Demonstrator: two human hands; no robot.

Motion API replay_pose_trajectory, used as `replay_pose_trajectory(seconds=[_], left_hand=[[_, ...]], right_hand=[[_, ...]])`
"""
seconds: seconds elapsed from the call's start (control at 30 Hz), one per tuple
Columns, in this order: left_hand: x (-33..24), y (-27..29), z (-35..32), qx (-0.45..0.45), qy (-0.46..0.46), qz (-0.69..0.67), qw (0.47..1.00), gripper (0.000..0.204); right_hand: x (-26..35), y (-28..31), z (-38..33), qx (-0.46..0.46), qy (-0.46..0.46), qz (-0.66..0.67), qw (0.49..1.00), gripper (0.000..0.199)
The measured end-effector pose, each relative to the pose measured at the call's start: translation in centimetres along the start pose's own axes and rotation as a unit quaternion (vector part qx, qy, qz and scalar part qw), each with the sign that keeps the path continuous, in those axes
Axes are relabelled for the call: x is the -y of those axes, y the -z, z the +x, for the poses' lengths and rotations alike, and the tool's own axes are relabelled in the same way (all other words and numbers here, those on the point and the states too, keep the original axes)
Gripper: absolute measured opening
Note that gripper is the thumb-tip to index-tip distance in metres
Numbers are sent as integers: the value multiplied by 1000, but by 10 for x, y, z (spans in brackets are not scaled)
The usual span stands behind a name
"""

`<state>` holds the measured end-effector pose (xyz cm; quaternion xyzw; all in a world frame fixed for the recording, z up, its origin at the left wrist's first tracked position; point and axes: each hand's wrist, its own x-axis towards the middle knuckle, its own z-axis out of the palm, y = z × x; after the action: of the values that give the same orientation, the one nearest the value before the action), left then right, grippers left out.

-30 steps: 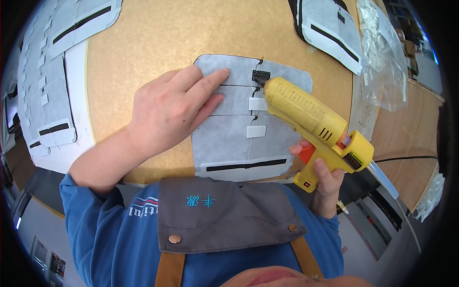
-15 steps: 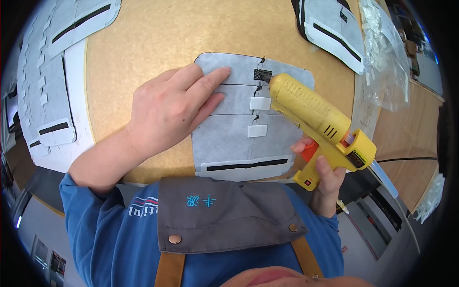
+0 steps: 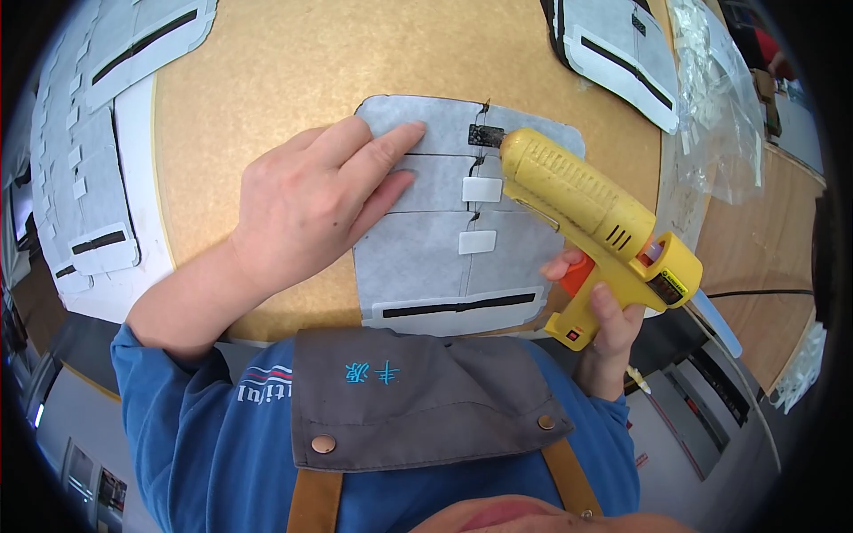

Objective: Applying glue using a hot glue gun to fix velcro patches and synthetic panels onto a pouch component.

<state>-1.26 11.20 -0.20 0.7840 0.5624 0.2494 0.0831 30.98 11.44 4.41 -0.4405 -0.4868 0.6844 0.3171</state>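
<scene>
A light grey fabric panel [image 3: 404, 262] lies on the board before me, crossed by dark seams. My left hand [image 3: 306, 191] rests on its upper left part, fingers stretched out and holding nothing. My right hand [image 3: 609, 315] is wrapped round the handle of a yellow hot glue gun [image 3: 582, 191], with a finger at its orange trigger [image 3: 577, 274]. The gun's nozzle is beside the right edge of a dark, shiny patch [image 3: 485, 136] near the panel's top. Below that patch sit two white tabs, an upper one [image 3: 482, 189] and a lower one [image 3: 477, 242].
More grey panels with black strips lie at the left [image 3: 98, 178] and upper right [image 3: 622, 67]. A clear plastic bag [image 3: 715, 115] with white pieces is at the right. A cord [image 3: 755, 409] trails from the gun; a wooden surface [image 3: 755, 258] stands beyond the board [image 3: 293, 53].
The glue gun has shifted very slightly to the right relative to the panel. My left hand keeps its place on the panel.
</scene>
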Motion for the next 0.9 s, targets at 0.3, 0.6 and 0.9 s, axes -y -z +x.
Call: replay_pose_trajectory(seconds=[0.3,0.6,0.9], left_hand=[[0,0,1,6,0,0,1000,43],[1,0,2,-2,-6,-3,1000,42],[0,0,2,3,-6,-3,1000,44]], right_hand=[[-1,0,1,2,-3,4,1000,51],[-3,3,-5,-36,14,24,999,50],[-3,5,-7,-45,10,25,999,51]])
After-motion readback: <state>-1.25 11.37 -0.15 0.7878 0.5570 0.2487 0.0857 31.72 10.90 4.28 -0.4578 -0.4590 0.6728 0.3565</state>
